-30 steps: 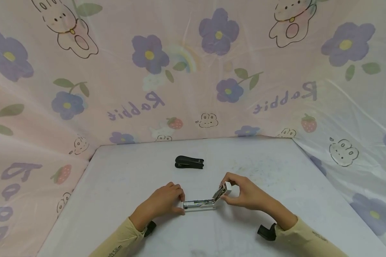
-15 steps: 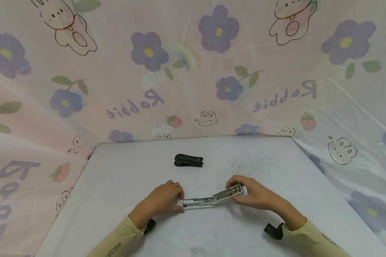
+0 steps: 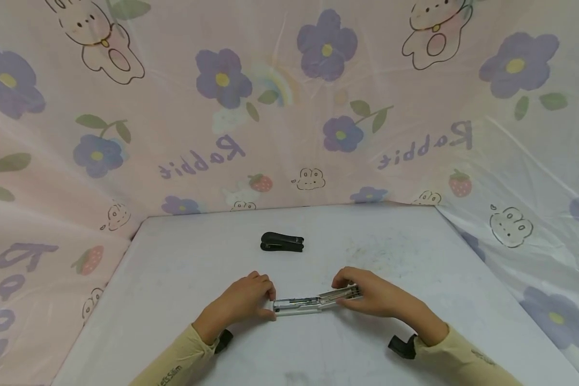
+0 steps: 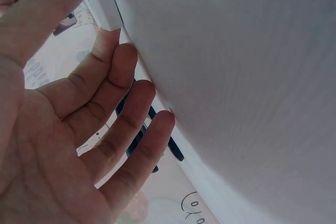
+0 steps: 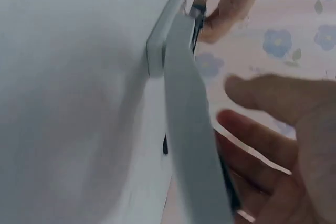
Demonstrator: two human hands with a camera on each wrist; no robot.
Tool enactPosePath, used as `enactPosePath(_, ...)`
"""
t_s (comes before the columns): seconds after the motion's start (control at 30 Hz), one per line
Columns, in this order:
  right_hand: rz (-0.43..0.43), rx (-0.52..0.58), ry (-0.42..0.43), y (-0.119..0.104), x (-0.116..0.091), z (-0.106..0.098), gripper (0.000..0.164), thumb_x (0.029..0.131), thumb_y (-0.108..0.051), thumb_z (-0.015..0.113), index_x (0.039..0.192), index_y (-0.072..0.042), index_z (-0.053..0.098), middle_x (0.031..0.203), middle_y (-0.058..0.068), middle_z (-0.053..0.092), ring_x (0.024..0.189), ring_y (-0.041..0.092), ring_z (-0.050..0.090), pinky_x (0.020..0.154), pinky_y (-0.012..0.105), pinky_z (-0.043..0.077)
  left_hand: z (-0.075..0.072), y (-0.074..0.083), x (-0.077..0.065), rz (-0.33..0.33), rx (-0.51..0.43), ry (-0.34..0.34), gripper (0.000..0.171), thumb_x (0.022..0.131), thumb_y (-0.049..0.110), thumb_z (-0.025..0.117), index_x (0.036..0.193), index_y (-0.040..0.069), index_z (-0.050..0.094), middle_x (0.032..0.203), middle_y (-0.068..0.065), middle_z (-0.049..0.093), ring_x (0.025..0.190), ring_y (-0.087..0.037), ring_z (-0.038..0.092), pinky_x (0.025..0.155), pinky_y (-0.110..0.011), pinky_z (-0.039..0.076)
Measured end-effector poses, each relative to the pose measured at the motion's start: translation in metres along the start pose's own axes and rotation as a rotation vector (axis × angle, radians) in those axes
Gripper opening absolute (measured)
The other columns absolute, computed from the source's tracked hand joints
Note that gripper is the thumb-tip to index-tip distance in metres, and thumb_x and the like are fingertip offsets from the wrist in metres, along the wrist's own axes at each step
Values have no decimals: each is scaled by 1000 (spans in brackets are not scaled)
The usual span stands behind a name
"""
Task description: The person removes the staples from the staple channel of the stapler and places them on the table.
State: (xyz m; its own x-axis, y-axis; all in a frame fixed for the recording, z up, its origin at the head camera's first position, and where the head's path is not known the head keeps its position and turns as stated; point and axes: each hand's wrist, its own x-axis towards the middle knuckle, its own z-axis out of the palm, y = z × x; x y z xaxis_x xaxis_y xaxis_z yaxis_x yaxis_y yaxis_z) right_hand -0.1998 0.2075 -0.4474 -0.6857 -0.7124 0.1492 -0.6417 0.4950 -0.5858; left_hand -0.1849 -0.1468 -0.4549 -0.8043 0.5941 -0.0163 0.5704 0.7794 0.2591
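A white stapler [image 3: 296, 305] lies unfolded on the table, its staple channel and metal parts facing up. My left hand [image 3: 243, 299] pinches the left end of its base between thumb and forefinger; the other fingers [image 4: 142, 145] stay loosely bent beside it. Over the swung-back arm of the stapler [image 5: 189, 119], which slopes slightly up to the right, sits my right hand [image 3: 373, 292]. Its thumb [image 5: 262, 95] stands apart from the arm in the right wrist view, while the fingers lie behind the arm's edge. The hand hides the arm's far end in the head view.
A black stapler [image 3: 282, 242] lies on the white table [image 3: 198, 252] beyond the hands. A curtain [image 3: 289, 123] printed with flowers and rabbits hangs behind the table and along both sides.
The stapler's arm has swung down to the right, from steeply raised to nearly flat. My right hand followed it right, then shifted back left over it. My left hand has kept its grip.
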Motion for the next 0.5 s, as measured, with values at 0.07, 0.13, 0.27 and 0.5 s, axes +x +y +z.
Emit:
enactPosePath(0.07, -23, -9, 39, -6, 5, 5, 23, 101, -17, 78, 120, -13, 67, 117, -3, 69, 106, 16, 66, 92, 37, 57, -1, 1, 0, 3, -5, 2, 38, 81, 38, 96, 94, 20, 67, 97, 8, 61, 96, -14, 52, 83, -34, 50)
enactPosePath(0.13, -43, -19, 81, -12, 10, 10, 22, 100, -15, 79, 119, -13, 67, 117, -3, 68, 105, 20, 65, 91, 38, 57, -1, 1, -1, 8, -8, 6, 38, 80, 38, 97, 94, 19, 67, 97, 8, 62, 95, -14, 52, 82, -34, 50)
enactPosePath(0.27, -89, -20, 136, -23, 19, 22, 21, 99, -14, 80, 116, -12, 68, 113, -2, 69, 103, 22, 65, 89, 42, 57, -1, 0, -1, 17, -5, 14, 38, 80, 38, 97, 94, 19, 67, 96, 8, 62, 95, -14, 52, 82, -34, 50)
enactPosePath(0.5, -119, -24, 132, -31, 33, 42, 22, 97, -15, 82, 115, -11, 69, 112, -3, 68, 102, 22, 65, 89, 39, 57, 1, -2, 1, 22, -7, 16, 38, 80, 38, 97, 94, 19, 68, 96, 9, 62, 95, -14, 54, 83, -35, 51)
